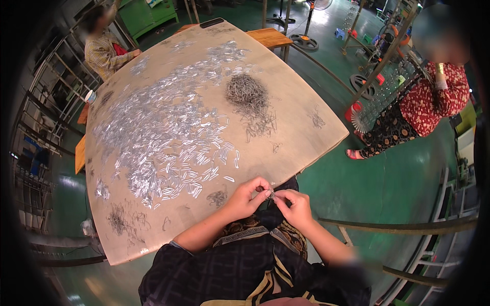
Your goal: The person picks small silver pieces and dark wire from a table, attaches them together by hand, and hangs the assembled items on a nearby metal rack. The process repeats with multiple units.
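From where I stand, a small grey metal piece point(271, 194), too small to make out, sits between the closed fingertips of the left hand point(250, 197) and right hand point(297, 208), at the broad brown tabletop's point(291, 145) near edge. Both forearms angle inward, fingers curled; beyond, brown surface leaves room before the loose, slim, shiny silver metal pieces point(168, 148) and the dark grey heap of thin wire bits point(246, 92).

Upper garment is a black top point(214, 273) with a faint tonal block pattern and gold-and-black striped trim point(266, 283); its left sleeve point(164, 260) ends near the elbow. Lower garment, partly hidden, appears black with gold scrollwork and a Greek-key band point(244, 235). Left hand point(248, 198) and right hand point(297, 208): bare.
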{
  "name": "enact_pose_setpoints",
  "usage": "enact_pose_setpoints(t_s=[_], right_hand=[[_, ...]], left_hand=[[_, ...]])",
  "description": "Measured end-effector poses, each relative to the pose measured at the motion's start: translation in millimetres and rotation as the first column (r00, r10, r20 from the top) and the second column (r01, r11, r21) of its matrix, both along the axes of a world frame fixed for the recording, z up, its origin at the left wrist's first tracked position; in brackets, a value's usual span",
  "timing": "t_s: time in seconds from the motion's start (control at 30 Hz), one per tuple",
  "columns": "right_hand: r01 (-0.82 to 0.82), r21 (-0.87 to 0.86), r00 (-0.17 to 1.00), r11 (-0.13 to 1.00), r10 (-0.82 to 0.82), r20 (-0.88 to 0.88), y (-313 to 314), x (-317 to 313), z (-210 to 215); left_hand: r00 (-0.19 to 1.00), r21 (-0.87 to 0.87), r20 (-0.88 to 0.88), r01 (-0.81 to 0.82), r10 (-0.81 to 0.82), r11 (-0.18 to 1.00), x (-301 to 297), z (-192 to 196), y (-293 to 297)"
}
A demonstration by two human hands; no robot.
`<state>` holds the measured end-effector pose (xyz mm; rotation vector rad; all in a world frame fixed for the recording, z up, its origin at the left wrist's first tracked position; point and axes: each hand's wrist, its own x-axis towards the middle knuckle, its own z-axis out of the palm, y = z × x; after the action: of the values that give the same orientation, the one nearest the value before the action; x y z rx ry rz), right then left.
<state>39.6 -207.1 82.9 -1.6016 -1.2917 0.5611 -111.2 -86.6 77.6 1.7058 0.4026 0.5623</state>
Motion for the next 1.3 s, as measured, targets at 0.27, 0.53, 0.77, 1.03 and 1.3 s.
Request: enact_pose_setpoints(t_s=[0.27,0.53,0.77,1.03,1.3], right_hand=[[-0.044,0.064,0.997,0.997,0.04,0.062,1.2,-4.2,-2.0],[-0.018,-0.006,0.997,1.0,0.018,0.077,40.2,1.7,-15.1],[-0.061,-0.001,0.958,0.998,0.059,0.281,135.2,-24.0,-78.5],[-0.045,-0.038,0.831,0.998,0.058,0.553,156.7,-37.7,-87.3],[-0.068,-0.162,0.597,0.984,0.17,0.784,154.1,-50.6,-71.7]], left_hand=[[0.997,-0.035,0.059,-0.051,0.053,0.998,-4.8,-5.0,-8.8],[0.991,0.083,0.083,-0.108,0.101,0.991,-18.8,-0.7,-22.4],[0.989,0.232,0.137,-0.093,0.062,0.968,-18.7,-12.1,-28.7],[0.99,0.217,0.129,-0.079,0.052,0.973,-22.5,-11.0,-29.2],[0.987,0.275,0.157,-0.073,0.03,0.959,-18.7,-15.9,-26.9]])
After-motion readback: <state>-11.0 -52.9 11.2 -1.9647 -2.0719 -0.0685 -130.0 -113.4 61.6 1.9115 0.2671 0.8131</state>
